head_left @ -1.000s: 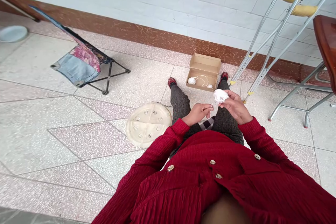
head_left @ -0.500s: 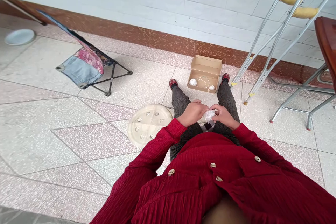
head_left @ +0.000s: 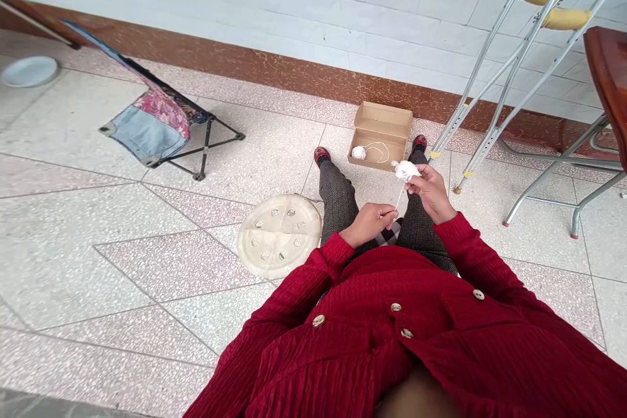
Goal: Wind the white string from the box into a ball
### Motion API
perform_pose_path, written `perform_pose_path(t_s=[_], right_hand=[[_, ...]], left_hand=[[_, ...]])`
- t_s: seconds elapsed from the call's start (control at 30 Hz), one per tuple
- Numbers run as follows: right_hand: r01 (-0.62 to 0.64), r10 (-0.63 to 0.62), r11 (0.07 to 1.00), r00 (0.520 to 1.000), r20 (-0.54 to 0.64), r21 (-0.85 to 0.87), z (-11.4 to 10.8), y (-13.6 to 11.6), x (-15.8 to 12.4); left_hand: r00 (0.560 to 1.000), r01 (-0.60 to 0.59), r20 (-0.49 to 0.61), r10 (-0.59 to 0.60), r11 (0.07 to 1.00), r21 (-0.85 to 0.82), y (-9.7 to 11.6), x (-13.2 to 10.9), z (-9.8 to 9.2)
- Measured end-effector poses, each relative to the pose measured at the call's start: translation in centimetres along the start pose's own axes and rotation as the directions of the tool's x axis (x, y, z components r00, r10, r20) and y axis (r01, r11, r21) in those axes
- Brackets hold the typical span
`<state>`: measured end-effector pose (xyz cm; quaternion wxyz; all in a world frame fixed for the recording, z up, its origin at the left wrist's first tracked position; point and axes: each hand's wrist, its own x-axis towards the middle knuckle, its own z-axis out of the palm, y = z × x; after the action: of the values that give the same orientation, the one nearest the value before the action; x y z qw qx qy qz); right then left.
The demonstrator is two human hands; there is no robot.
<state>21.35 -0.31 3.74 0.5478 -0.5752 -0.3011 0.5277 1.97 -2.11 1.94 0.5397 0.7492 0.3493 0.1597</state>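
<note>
In my right hand is a small bundle of white yarn, gripped between thumb and fingers and held out in front of me. A taut white strand runs from it down to my left hand, whose thumb and fingers pinch its end above my lap. Beyond my hands, between my feet, an open cardboard box stands on the floor. Inside lies a white yarn ball with a loose loop of thread trailing from it. The yarn bundle overlaps the box's near right corner in view.
A round cream mat with holes lies left of my legs. Farther left stands a low folding chair, with a pale basin behind it. Crutches lean on the wall at right, beside a brown seat with metal legs.
My hands have moved apart. The right went forward and right with the yarn bundle; the left drew slightly down, stretching a strand between them.
</note>
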Motion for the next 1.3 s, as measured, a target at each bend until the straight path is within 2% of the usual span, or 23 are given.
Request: perform_pose_path(t_s=[0.03,0.07,0.13,0.2,0.27,0.33,0.4,0.5,0.6,0.7,0.8,0.87,0.93,1.0,1.07,1.13,1.23,1.3], right_hand=[[0.071,-0.077,0.994,0.994,-0.071,-0.089,-0.3,0.8,0.8],[0.103,-0.121,0.976,0.989,-0.086,-0.19,-0.6,1.6,1.3],[0.141,-0.162,0.915,0.987,-0.023,-0.377,-1.2,3.4,1.2],[0.133,-0.095,0.885,0.99,0.108,-0.446,-1.6,4.7,-0.1],[0.037,0.071,0.919,0.964,0.257,-0.392,-1.6,5.4,-2.2],[-0.105,0.201,0.958,0.91,0.364,-0.265,-1.1,5.1,-4.4],[-0.194,0.232,0.972,0.88,0.415,-0.131,-0.5,3.9,-6.0],[-0.271,0.233,0.962,0.873,0.428,0.028,0.0,1.1,-7.0],[-0.27,0.215,0.955,0.913,0.346,0.119,0.0,-1.4,-6.5],[-0.171,0.146,0.974,0.975,0.168,0.146,-0.4,-2.4,-4.6],[0.009,-0.006,0.997,0.999,-0.035,0.075,-1.1,-1.3,-2.2],[0.098,-0.109,0.991,0.987,-0.118,-0.093,-1.4,0.4,-1.2],[0.08,-0.091,0.949,0.996,-0.022,-0.306,-1.5,2.4,-1.2],[0.043,0.016,0.918,0.989,0.146,-0.394,-1.4,4.0,-2.2],[-0.052,0.165,0.93,0.944,0.286,-0.364,-1.1,4.8,-3.6],[-0.163,0.269,0.946,0.876,0.4,-0.279,-1.0,4.6,-4.9],[-0.292,0.329,0.944,0.773,0.542,-0.156,-1.1,3.0,-6.1],[-0.338,0.322,0.937,0.744,0.585,-0.086,-1.3,1.6,-6.5]], left_hand=[[1.0,-0.005,0.025,0.005,1.0,0.029,0.2,-0.2,0.0],[0.999,-0.014,0.038,0.011,0.998,0.065,0.4,-0.4,-0.2],[0.999,-0.04,0.013,0.038,0.988,0.15,0.7,-0.5,-1.2],[0.995,-0.062,-0.065,0.08,0.969,0.239,1.0,-0.2,-2.8],[0.984,-0.076,-0.131,0.119,0.953,0.294,1.0,0.2,-4.3],[0.984,-0.092,-0.122,0.129,0.958,0.271,0.8,0.7,-5.2],[0.992,-0.082,-0.083,0.096,0.984,0.158,0.5,1.1,-5.3],[0.998,-0.032,-0.051,0.028,0.997,-0.067,0.2,1.3,-4.2],[0.999,-0.013,-0.034,0.007,0.981,-0.194,-0.2,1.0,-2.5],[1.0,0.001,0.02,0.003,0.981,-0.196,-0.6,0.1,-1.0],[0.997,-0.003,0.081,0.009,0.997,-0.078,-0.8,-0.8,-0.2],[0.995,-0.025,0.092,0.021,0.999,0.042,-0.6,-1.0,-0.3],[0.997,-0.059,0.06,0.05,0.985,0.164,0.0,-1.0,-1.1],[0.996,-0.088,0.001,0.091,0.961,0.263,0.4,-0.7,-2.3],[0.992,-0.108,-0.027,0.123,0.943,0.314,0.6,-0.4,-3.5],[0.99,-0.134,-0.008,0.144,0.943,0.304,0.4,0.0,-4.3],[0.992,-0.125,0.011,0.125,0.976,0.178,-0.1,0.5,-4.7],[0.997,-0.083,-0.001,0.083,0.995,0.05,-0.4,0.7,-4.3]])
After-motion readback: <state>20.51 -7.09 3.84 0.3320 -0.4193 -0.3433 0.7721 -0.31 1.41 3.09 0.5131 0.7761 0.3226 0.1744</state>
